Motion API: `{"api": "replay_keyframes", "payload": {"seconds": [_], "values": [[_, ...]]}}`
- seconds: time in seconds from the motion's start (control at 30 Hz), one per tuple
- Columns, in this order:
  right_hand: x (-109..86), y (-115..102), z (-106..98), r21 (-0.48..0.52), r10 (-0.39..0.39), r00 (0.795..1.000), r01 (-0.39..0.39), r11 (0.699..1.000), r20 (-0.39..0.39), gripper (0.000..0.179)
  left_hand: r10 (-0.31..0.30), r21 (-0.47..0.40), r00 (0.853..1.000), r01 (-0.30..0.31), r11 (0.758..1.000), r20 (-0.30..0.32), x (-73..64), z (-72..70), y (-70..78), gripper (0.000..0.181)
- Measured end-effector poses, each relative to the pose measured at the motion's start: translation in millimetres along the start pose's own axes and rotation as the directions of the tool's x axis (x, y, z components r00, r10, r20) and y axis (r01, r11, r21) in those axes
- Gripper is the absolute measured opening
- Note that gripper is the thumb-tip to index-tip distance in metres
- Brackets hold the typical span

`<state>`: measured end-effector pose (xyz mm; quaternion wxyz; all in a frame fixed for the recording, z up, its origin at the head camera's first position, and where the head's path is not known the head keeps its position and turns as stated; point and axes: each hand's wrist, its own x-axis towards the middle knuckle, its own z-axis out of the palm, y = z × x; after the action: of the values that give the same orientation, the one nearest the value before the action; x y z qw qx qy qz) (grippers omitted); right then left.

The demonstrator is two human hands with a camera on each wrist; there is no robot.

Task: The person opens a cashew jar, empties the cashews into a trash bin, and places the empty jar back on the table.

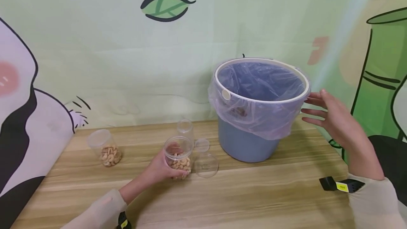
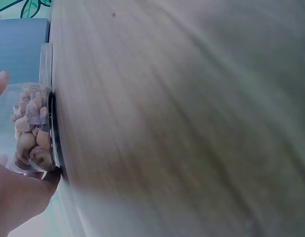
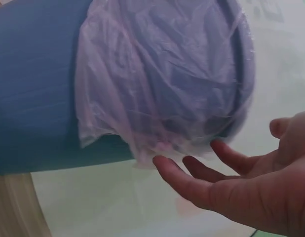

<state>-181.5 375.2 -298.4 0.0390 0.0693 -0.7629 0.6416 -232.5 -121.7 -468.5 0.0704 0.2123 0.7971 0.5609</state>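
Note:
My left hand [image 1: 162, 165] grips a clear plastic jar [image 1: 178, 147] holding cashews [image 2: 31, 128] in its lower part; the jar stands on the table with no lid on its mouth. At the right, my right hand [image 1: 338, 117] is raised beside a blue bucket [image 1: 249, 147] lined with a thin pinkish plastic bag [image 1: 254, 116]. Its fingers [image 3: 182, 185] are spread and slightly bent, with the tips right at the bag's hanging edge below the white rim [image 1: 264, 100]. Nothing is held in the right hand.
A second jar [image 1: 98, 139] of cashews stands at the left. Behind the held jar is a smaller clear container [image 1: 185, 126]. Two clear round lids, one small [image 1: 202, 145] and one large [image 1: 206, 166], lie between jar and bucket. A printed cloth [image 1: 111, 63] hangs behind the table.

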Motion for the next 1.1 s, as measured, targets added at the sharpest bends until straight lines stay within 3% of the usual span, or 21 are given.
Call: {"api": "replay_keyframes", "payload": {"seconds": [0.1,0.3,0.6,0.7,0.93,1.1], "values": [[3.1,4,2,0.101,0.016,1.000,-0.014,0.995,-0.023,0.048,0.009,0.003,1.000,-0.009,1.000,0.001,-0.5,1.0,-0.6,0.092],[-3.2,0,10,0.081,0.063,0.983,-0.050,0.995,-0.173,0.044,0.009,0.023,1.000,-0.009,1.000,0.004,-0.5,2.9,0.0,0.092],[-1.2,-10,32,0.211,0.054,0.981,-0.014,0.977,-0.186,0.041,0.010,0.045,1.000,-0.010,0.999,-0.008,1.2,1.3,2.2,0.092],[3.7,-10,38,0.182,0.061,0.977,-0.023,0.983,-0.205,0.039,0.013,0.039,1.000,-0.013,0.999,-0.005,1.0,1.1,1.9,0.092],[13.3,-11,49,-0.016,0.045,0.977,-0.050,0.999,-0.206,0.043,0.017,0.041,1.000,-0.017,0.999,-0.010,1.0,0.7,1.3,0.093],[20.6,-13,48,-0.024,0.049,0.978,-0.055,0.998,-0.204,0.044,0.013,0.046,1.000,-0.013,0.999,-0.005,2.0,1.0,3.4,0.093]]}}
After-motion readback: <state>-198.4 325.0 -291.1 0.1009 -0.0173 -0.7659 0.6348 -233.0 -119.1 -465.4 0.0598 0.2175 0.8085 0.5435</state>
